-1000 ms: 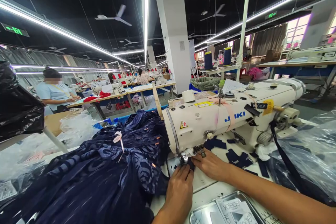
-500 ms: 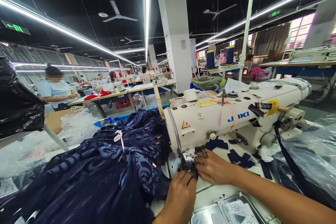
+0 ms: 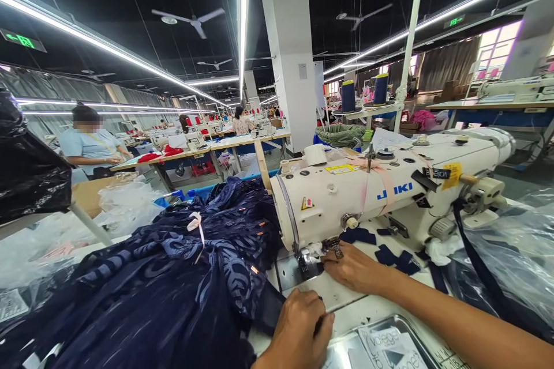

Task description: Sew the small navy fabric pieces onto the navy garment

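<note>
Navy garment (image 3: 151, 288) is heaped left of the sewing machine (image 3: 341, 207), one edge by the left hand (image 3: 300, 323); its weight could drag that edge askew. Left fingers curled, grip can't tell. Right hand (image 3: 357, 268) has bent fingers right beside the presser foot (image 3: 306, 267), grip hidden: nip risk if the machine runs. Loose navy scraps (image 3: 397, 259) near that forearm could get swept underneath.
</note>
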{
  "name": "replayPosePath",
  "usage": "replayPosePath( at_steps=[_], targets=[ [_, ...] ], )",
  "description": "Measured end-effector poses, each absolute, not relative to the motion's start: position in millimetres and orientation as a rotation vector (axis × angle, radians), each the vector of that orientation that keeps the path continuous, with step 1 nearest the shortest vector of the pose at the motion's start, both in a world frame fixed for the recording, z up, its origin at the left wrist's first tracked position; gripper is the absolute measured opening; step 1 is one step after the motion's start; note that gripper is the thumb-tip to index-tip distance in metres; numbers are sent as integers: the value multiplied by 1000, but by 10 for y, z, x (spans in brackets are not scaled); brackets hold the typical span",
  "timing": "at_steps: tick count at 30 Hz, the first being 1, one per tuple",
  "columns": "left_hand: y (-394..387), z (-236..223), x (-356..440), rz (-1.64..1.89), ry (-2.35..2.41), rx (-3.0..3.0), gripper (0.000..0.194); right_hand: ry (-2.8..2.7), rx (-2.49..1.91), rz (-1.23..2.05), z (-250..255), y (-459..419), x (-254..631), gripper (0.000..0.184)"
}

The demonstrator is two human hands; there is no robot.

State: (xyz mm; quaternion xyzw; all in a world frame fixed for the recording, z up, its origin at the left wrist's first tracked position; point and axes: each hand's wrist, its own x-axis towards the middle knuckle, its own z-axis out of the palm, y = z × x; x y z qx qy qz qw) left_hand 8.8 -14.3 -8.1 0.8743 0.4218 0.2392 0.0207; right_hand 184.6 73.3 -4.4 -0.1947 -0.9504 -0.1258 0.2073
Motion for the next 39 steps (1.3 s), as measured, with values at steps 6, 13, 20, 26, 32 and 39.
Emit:
replayPosePath(
  at_steps=[6, 13, 20, 26, 32, 39],
  targets=[
    [-151, -51, 96, 671, 1361, 2669, 28, -2629, -622, -437, -87, 721, 1799, 22],
    [-145, -36, 92, 700, 1343, 2607, 28, -2560, -651, -458, -79, 734, 1766, 27],
    [-144, -25, 84, 725, 1390, 2545, 27, -2514, -651, -380, -69, 766, 1779, 27],
    [-119, -50, 83, 733, 1474, 2484, 23, -2612, -643, -375, -57, 771, 1804, 23],
    [-124, -20, 97, 681, 1513, 2428, 22, -2711, -692, -480, -54, 791, 1851, 20],
    [-131, -16, 105, 666, 1498, 2365, 20, -2648, -629, -587, -78, 850, 1884, 21]
  ],
)
